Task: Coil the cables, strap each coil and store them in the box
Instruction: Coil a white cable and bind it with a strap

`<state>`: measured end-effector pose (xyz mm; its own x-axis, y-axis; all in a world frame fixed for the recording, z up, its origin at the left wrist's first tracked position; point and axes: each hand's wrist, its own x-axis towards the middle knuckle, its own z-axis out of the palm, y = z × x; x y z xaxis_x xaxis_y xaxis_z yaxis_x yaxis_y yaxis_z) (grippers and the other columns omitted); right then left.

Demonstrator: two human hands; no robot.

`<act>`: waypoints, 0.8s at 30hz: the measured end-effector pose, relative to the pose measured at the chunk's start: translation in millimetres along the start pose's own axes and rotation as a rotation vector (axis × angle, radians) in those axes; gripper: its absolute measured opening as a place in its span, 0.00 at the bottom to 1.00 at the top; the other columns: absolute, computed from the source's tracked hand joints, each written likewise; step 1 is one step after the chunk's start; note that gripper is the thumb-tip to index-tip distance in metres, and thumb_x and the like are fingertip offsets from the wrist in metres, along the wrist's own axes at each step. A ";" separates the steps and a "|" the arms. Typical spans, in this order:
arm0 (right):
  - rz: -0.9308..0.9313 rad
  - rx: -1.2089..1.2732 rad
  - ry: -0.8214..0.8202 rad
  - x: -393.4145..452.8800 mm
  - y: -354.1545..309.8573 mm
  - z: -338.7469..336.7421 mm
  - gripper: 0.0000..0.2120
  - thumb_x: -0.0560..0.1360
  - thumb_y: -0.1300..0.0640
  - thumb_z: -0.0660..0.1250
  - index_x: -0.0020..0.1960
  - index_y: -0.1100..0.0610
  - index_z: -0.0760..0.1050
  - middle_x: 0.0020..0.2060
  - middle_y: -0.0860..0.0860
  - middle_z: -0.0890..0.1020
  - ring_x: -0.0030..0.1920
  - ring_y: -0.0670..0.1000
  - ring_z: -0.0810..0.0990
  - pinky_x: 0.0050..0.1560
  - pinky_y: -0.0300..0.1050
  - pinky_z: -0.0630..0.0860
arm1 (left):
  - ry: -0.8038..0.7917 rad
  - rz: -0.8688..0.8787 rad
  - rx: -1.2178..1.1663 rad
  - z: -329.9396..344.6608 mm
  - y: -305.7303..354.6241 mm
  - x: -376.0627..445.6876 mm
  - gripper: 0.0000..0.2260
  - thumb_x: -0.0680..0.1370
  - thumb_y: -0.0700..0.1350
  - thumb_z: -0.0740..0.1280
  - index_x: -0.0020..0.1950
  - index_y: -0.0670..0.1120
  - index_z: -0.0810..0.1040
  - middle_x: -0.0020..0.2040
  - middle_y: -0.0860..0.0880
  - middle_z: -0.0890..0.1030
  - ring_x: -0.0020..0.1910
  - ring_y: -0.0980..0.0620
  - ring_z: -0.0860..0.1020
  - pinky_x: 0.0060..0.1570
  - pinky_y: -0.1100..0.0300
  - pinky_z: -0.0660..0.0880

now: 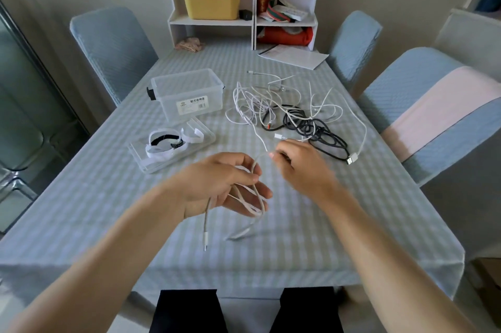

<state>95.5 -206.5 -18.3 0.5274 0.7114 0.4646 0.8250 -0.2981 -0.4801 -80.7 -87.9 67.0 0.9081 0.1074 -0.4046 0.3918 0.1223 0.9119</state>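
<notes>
My left hand [227, 183] holds several loops of a white cable [252, 208] above the table, thumb pinching the loops; one end with its plug [205, 241] hangs down. My right hand [301, 163] pinches the same cable a little to the right, where it runs back toward the pile. A tangle of white cables [260, 105] and a black cable [314, 126] lies behind my right hand. The clear plastic box [187, 94] stands open at the left. Its lid [173, 148] lies in front of it, carrying white and black straps [165, 143].
A white desk shelf [244, 1] with a yellow bin stands at the table's far edge. Papers [292, 57] lie at the back right. Blue-covered chairs surround the table, one on the left, two on the right. The checked tablecloth [108, 210] hangs over the near edge.
</notes>
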 end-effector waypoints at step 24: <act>-0.131 0.100 -0.027 -9.6 -4.7 5.0 0.14 0.76 0.51 0.63 0.34 0.56 0.68 0.31 0.46 0.67 0.34 0.54 0.71 0.34 0.50 0.70 | 0.476 0.123 0.686 22.0 -18.9 12.0 0.08 0.81 0.50 0.64 0.48 0.46 0.76 0.38 0.48 0.85 0.30 0.50 0.80 0.28 0.61 0.74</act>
<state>85.5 -208.7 -24.2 0.4097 0.7574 0.5085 0.8613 -0.1376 -0.4891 -74.0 -110.6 46.4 0.8512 0.5041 -0.1458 0.4369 -0.5271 0.7289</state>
